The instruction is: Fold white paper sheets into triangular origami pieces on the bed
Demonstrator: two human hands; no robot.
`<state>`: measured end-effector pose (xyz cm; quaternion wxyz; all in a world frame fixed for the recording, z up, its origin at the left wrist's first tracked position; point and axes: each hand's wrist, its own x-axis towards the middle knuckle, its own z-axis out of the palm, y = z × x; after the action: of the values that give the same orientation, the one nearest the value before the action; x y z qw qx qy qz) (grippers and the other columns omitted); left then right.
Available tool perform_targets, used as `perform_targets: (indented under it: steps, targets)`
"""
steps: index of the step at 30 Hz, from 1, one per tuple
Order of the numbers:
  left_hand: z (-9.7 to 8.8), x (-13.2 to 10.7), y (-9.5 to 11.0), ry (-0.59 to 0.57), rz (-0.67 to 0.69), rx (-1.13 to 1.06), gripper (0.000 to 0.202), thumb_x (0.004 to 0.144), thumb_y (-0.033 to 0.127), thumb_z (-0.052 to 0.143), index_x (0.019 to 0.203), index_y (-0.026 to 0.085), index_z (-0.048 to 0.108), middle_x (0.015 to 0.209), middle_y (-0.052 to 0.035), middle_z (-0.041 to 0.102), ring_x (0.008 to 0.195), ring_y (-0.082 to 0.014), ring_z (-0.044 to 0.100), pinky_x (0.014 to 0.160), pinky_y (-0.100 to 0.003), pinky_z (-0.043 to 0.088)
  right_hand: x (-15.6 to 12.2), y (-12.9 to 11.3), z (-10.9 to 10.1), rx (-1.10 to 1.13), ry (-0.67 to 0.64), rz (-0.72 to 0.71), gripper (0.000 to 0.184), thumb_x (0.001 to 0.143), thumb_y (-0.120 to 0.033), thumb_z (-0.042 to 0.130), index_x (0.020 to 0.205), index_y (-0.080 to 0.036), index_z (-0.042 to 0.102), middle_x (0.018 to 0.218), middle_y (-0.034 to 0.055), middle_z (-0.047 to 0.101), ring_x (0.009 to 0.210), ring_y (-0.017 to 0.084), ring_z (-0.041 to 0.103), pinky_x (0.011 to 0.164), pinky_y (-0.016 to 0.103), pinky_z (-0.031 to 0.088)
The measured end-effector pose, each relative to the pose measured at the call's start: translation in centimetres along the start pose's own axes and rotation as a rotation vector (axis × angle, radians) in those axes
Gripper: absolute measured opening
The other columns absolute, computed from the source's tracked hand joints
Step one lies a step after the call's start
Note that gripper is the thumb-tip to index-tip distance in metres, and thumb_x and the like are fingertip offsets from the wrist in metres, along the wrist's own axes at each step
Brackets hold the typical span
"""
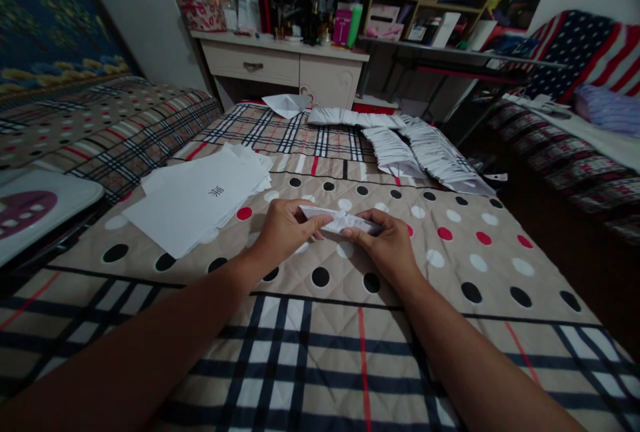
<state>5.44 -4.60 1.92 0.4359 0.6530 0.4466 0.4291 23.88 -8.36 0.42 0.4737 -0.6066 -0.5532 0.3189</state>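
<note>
A narrow folded strip of white paper (340, 220) is held just above the bedspread, between both hands. My left hand (290, 229) pinches its left end, thumb on the near face. At the other end my right hand (383, 239) grips it, the thumb pressed near the middle. Faint grey marks show on the paper's face. To the left lies a loose stack of flat white sheets (200, 195); the top one bears a small dark mark. Long rows of tightly packed folded papers (440, 152) stretch across the far right of the bed, with a shorter row (393, 151) beside them.
The patterned bedspread (320, 312) lies under everything. A single folded white paper (286, 105) sits at the bed's far edge. Behind it stands a white dresser (255, 62) crowded with bottles and boxes. A white case (70, 192) with a purple oval is at left.
</note>
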Motion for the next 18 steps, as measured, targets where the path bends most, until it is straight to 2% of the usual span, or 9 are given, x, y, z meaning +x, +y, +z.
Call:
perform_targets:
  steps: [3, 6, 14, 18]
  targets:
    - [0.62, -0.43, 0.28, 0.105, 0.042, 0.002, 0.017, 0.074, 0.029, 0.072, 0.073, 0.012, 0.071, 0.055, -0.0025, 0.068, 0.046, -0.0118, 0.062, 0.044, -0.018, 0.048, 0.17, -0.15, 0.07, 0.145, 0.058, 0.057, 0.033, 0.055, -0.032, 0.084, 0.077, -0.017, 0.066, 0.065, -0.0001, 0.066, 0.054, 0.013, 0.054, 0.050, 0.024, 0.042]
    - [0.95, -0.62, 0.62, 0.157, 0.059, -0.004, 0.015, 0.076, 0.027, 0.071, 0.073, 0.012, 0.071, 0.055, -0.0017, 0.068, 0.046, -0.0110, 0.062, 0.046, -0.018, 0.049, -0.01, -0.36, 0.36, 0.347, 0.105, 0.110, 0.033, 0.054, -0.030, 0.085, 0.075, -0.018, 0.063, 0.066, 0.0000, 0.067, 0.055, 0.014, 0.058, 0.051, 0.025, 0.045]
    - [0.89, -0.18, 0.33, 0.201, 0.030, -0.084, 0.018, 0.074, 0.028, 0.072, 0.069, 0.012, 0.068, 0.054, -0.0017, 0.067, 0.046, -0.0110, 0.061, 0.045, -0.018, 0.048, -0.63, -0.67, 0.80, 0.478, 0.180, 0.161, 0.026, 0.064, -0.035, 0.080, 0.081, -0.018, 0.070, 0.064, 0.0014, 0.070, 0.054, 0.015, 0.061, 0.050, 0.025, 0.047]
    - [0.98, 0.08, 0.02, 0.132, -0.042, -0.172, 0.020, 0.071, 0.031, 0.074, 0.071, 0.011, 0.068, 0.062, -0.0036, 0.070, 0.049, -0.0118, 0.062, 0.045, -0.019, 0.048, -0.57, -0.40, 0.91, 0.528, 0.216, 0.129, 0.023, 0.066, -0.032, 0.079, 0.083, -0.019, 0.071, 0.061, 0.0003, 0.070, 0.053, 0.014, 0.062, 0.050, 0.025, 0.046]
